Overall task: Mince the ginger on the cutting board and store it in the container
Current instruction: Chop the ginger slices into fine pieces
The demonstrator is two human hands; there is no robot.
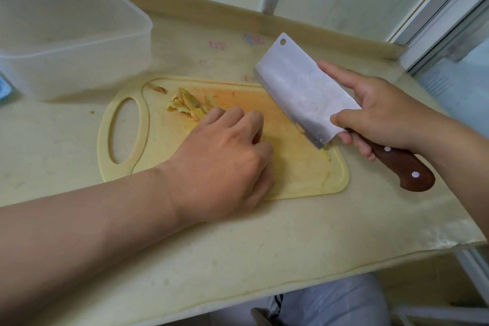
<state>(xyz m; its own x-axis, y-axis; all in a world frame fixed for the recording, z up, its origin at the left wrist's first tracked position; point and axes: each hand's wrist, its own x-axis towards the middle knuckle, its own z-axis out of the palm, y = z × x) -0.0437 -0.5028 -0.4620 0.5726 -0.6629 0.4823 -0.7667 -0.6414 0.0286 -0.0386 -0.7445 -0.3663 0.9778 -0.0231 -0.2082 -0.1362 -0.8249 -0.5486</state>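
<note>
A pale yellow cutting board (304,169) lies on the cream table (238,246), its oval grip hole pointing left. The ginger (185,103) sits as a loose heap of thin yellow slices on the far left part of the board, with 1 stray slice beyond it near the rim and a few slivers by the board's right edge. The left hand (225,156) rests knuckles-up on the middle of the board, fingers curled down with their tips at the near side of the heap; the tips are hidden, so I cannot tell whether they pinch any slices. The right hand (383,114) grips a cleaver (304,90) where blade meets handle: thumb pressed on the flat of the blade, index finger laid along the spine, the other fingers wrapped round the brown wooden handle. The blade is tilted, flat face up, over the board's right half, its heel corner low at the board. A translucent container (74,40) stands on the table beyond the board's left end, apart from it.
</note>
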